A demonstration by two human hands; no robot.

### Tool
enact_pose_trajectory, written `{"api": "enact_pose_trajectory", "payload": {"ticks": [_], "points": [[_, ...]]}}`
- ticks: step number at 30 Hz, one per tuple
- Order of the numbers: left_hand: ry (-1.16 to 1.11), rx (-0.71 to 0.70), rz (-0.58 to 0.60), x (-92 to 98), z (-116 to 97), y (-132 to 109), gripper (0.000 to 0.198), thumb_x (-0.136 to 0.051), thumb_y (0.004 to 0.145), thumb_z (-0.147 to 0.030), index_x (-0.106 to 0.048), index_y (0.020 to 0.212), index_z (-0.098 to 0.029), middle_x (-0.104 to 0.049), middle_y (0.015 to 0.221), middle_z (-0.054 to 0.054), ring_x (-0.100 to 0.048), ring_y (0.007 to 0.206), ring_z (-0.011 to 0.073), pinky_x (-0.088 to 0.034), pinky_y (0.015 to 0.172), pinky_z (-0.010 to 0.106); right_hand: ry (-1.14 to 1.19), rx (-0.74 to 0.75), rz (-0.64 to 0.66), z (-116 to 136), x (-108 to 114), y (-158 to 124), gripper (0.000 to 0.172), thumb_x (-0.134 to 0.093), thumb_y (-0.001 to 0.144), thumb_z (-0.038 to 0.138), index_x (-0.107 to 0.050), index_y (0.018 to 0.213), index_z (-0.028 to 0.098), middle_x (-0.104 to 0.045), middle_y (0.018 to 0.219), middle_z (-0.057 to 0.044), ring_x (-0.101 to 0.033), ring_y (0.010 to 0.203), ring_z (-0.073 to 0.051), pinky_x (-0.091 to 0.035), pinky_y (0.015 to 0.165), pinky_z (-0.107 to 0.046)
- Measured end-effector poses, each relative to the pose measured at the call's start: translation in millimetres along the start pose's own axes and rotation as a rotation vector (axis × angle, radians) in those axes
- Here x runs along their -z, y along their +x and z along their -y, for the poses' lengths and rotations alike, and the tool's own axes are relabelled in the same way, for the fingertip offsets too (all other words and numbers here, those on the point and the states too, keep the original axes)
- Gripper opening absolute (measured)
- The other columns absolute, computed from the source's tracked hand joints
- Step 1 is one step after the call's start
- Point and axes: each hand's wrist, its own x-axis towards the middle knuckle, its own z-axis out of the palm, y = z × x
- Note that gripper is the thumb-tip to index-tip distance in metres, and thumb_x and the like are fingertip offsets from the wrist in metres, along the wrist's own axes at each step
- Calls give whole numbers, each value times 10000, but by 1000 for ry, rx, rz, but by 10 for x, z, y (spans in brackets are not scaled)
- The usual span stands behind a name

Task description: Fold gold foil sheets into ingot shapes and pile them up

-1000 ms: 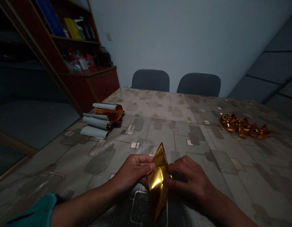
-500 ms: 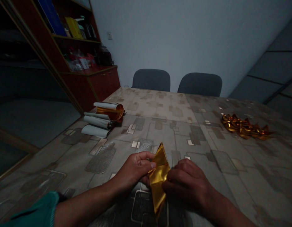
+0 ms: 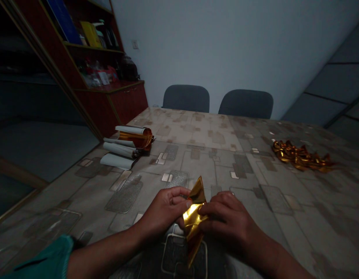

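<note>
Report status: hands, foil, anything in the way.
Left hand gripping folded gold foil at its left edge, right hand touching right side. Foil pointed at both ends. Shiny gold pieces far right, curled sheets left, both out of the way.

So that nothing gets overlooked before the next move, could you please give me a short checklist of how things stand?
1. Left hand holding the gold foil piece: ok.
2. Right hand touching the foil's right side: ok.
3. Curled sheets apart from both hands: ok.
4. Shiny gold pile apart from both hands: ok.
5. Creases on the foil's far side: cannot tell, hidden.
</note>
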Motion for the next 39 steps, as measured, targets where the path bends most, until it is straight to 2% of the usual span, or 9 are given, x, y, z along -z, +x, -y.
{"api": "enact_pose_trajectory", "payload": {"ticks": [9, 14, 21, 27, 30, 33, 36, 39], "points": [[46, -53, 22, -13, 22, -9, 365, -759, 753, -409, -635, 947, -126, -663, 603, -18, -563, 461, 86, -423, 472, 182, 72, 8, 13, -33, 12, -6, 228, -458, 1045, 256, -676, 1067, 192, -753, 920, -17, -560, 790, -184, -353, 738, -356], [26, -55, 25, -15, 38, -4, 341, -776, 728, -372, -650, 923, -123, -712, 744, 31, -604, 538, 100, -434, 500, 191, 59, -3, 20, -16, 17, 1, 248, -445, 1050, 259, -682, 1057, 187, -747, 859, -9, -548, 767, -182, -344, 724, -356], [48, -46, 15, -12, 16, 9, 413, -762, 728, -383, -616, 1011, -120, -681, 665, 1, -573, 482, 94, -415, 480, 197, 39, 3, 51, -9, 26, 18, 253, -436, 1054, 256, -681, 1071, 198, -755, 927, 3, -541, 776, -182, -335, 715, -354], [17, -75, 12, -14, -7, 5, 329, -773, 731, -366, -580, 894, -154, -661, 637, -24, -568, 516, 88, -417, 506, 185, 48, 3, 38, -32, 22, -12, 225, -466, 1042, 258, -685, 1041, 205, -746, 947, -4, -546, 797, -182, -361, 738, -357], [-31, -110, 18, -4, 2, 8, 346, -792, 727, -384, -543, 822, -163, -636, 623, -33, -568, 539, 88, -431, 529, 186, 103, -89, 16, -29, 49, -15, 193, -523, 1016, 315, -684, 1063, 220, -701, 1094, -48, -564, 927, -211, -403, 806, -372], [-92, -108, 31, 4, 15, 12, 381, -792, 737, -417, -537, 872, -168, -667, 734, 0, -631, 646, 130, -480, 591, 223, 211, -295, -59, -8, 62, -5, 175, -555, 984, 345, -673, 979, 215, -629, 1126, -86, -565, 1015, -233, -454, 826, -372], [-92, -142, 38, -7, -3, 0, 368, -781, 761, -412, -528, 883, -174, -681, 820, 22, -657, 721, 153, -495, 648, 248, 293, -463, -168, 20, 56, 16, 84, -610, 923, 298, -600, 914, 215, -609, 979, -64, -593, 910, -215, -488, 754, -336], [-53, -245, -3, -32, -49, -27, 342, -785, 760, -388, -526, 812, -172, -676, 812, 16, -643, 747, 141, -484, 694, 236, 320, -510, -173, 39, 81, 32, 194, -659, 872, 264, -582, 1046, 222, -618, 939, -46, -597, 825, -199, -495, 701, -320]]}}
